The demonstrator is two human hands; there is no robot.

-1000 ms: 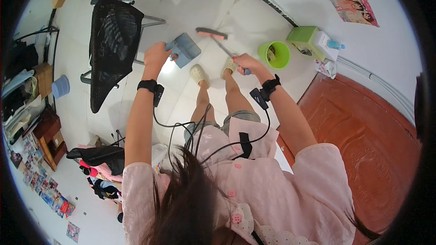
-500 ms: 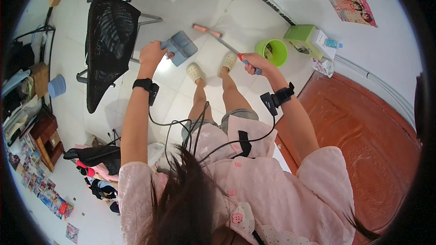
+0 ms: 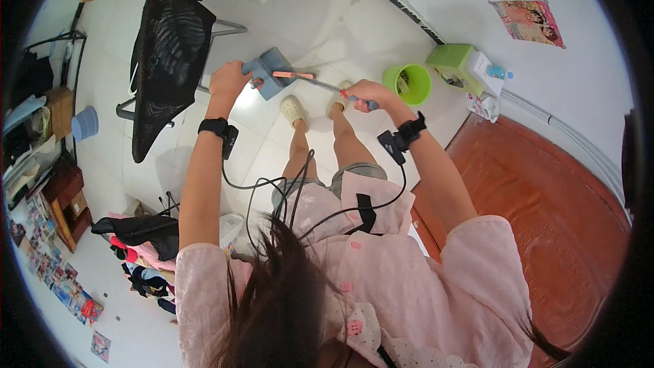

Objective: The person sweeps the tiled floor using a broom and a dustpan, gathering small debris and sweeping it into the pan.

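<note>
Blue-grey dustpan point(image 3: 271, 71), upper centre of the frame, is gripped by the left hand point(image 3: 229, 80) while the right hand point(image 3: 364, 92) grips a hand broom point(image 3: 320, 82) whose head meets the pan above the white tiled floor point(image 3: 327, 20), debris transfer appearing unfinished.

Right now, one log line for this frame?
left hand: holds blue dustpan | right hand: holds broom | broom head in dustpan | green bin nearby

White tiled floor point(image 3: 320, 7), black mesh chair point(image 3: 167, 61), posters point(image 3: 531, 20) on white wall.
</note>
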